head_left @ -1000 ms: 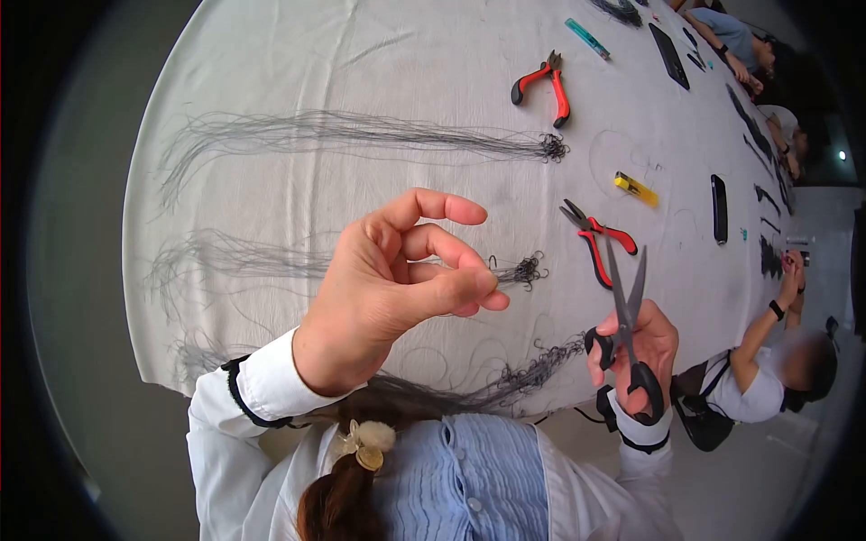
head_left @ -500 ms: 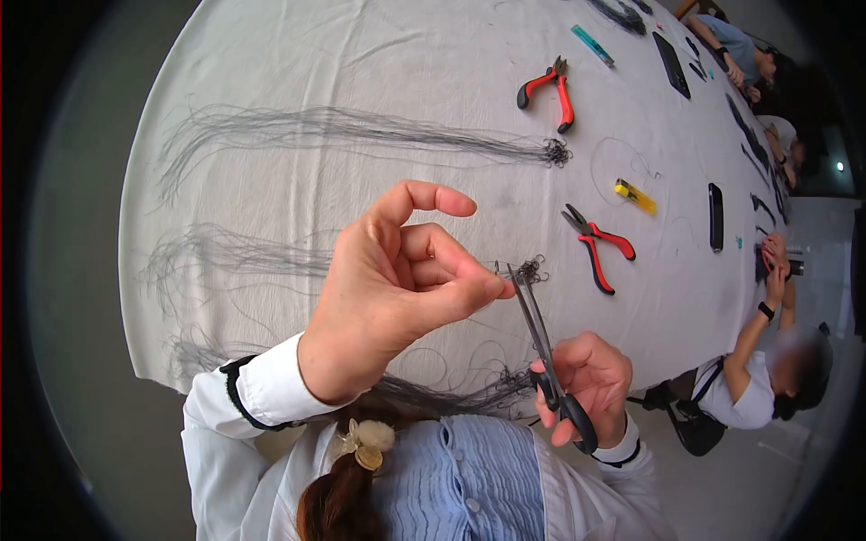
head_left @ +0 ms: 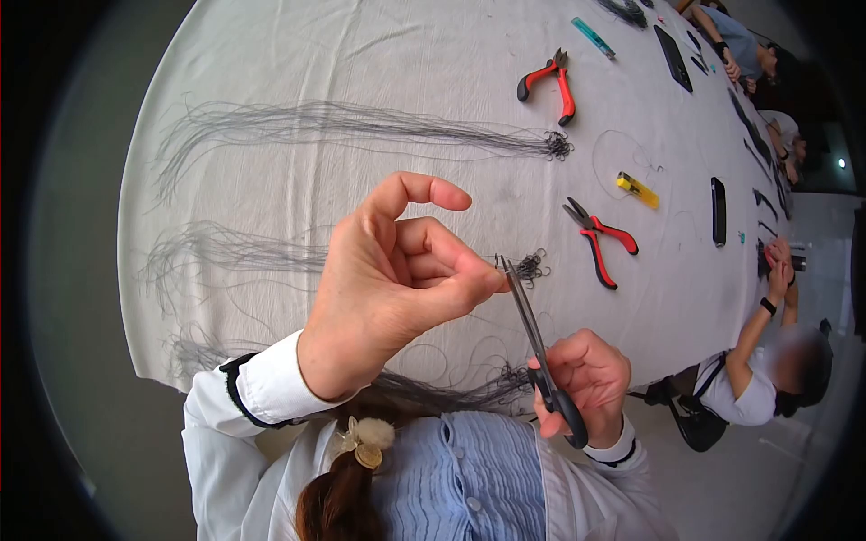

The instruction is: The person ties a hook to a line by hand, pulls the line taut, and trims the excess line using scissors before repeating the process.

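Note:
My left hand (head_left: 397, 261) is raised over the cloth, thumb and forefinger pinched on a small dark fish hook (head_left: 497, 261) that barely shows past the fingertips. In my right hand (head_left: 586, 374) is a pair of dark scissors (head_left: 530, 329), fingers through the black handles. The blades point up and their tips lie right at the left fingertips, almost closed. Behind the pinch rests a bundle of hooks (head_left: 532, 268) with long thin lines. Another line bundle (head_left: 433, 394) lies close to my body, partly covered by my left arm.
A further bundle (head_left: 361, 126) is stretched across the white tablecloth (head_left: 271, 54). Two red-handled pliers (head_left: 600, 242), a yellow lighter-like item (head_left: 638, 190), a teal one (head_left: 593, 38) and black phones (head_left: 718, 212) lie to the right. Other people (head_left: 749, 370) sit around the far edge.
The scissor blades have drawn closer together, and their tips have moved slightly up and left at the left fingertips. My left hand has shifted a little left, still pinched.

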The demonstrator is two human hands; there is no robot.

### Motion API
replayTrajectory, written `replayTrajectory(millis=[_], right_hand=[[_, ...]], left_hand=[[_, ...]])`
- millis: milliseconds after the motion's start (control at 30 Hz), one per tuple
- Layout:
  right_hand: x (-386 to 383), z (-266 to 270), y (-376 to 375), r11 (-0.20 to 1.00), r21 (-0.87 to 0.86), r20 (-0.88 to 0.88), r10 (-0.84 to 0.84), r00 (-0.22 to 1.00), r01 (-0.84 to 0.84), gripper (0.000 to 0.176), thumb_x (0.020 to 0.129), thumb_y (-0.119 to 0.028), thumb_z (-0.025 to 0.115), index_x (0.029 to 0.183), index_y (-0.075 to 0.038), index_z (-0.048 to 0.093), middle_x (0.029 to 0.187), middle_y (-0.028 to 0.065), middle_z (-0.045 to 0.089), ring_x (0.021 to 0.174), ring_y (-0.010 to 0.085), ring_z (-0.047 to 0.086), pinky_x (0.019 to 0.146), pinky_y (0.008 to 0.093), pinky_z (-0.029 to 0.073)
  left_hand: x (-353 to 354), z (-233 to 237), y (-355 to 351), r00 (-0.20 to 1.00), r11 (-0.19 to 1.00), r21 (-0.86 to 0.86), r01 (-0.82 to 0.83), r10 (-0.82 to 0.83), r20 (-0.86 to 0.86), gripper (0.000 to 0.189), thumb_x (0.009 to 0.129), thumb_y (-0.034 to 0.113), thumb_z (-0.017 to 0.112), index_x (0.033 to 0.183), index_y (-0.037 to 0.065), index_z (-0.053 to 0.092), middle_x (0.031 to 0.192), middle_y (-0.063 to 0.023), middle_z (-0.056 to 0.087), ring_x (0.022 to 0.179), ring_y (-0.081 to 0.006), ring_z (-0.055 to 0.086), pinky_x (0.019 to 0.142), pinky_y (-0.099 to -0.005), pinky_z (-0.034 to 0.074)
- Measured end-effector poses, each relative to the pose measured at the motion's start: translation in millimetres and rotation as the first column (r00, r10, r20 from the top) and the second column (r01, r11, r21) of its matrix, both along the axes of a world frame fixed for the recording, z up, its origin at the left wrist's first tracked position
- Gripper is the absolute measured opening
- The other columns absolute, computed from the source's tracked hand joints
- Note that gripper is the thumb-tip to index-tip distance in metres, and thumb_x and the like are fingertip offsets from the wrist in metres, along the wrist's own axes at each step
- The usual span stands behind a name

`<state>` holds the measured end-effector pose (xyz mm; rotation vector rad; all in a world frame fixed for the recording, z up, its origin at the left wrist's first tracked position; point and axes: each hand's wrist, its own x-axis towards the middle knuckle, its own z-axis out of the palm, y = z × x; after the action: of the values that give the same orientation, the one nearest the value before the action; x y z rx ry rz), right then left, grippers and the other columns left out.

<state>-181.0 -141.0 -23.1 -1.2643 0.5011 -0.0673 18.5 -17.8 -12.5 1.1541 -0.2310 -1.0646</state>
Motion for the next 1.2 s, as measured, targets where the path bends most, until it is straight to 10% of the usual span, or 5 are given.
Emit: replayTrajectory(millis=[1200], right_hand=[[-5, 2, 10, 0.987, -0.158, 0.033, -0.012, 0.999, 0.017, 0.055, 0.058, -0.014, 0.088, 0.093, 0.007, 0.051, 0.073, 0.0079, 0.062, 0.065, 0.006, 0.059, 0.059, 0.018, 0.049]], left_hand=[[-4, 0, 0, 0.999, 0.999, 0.019, 0.026, -0.026, -0.039, 0.051, 0.072, -0.006, 0.067, 0.113, 0.001, 0.037, 0.074, -0.0054, 0.064, 0.076, -0.0163, 0.067, 0.074, -0.0259, 0.052]])
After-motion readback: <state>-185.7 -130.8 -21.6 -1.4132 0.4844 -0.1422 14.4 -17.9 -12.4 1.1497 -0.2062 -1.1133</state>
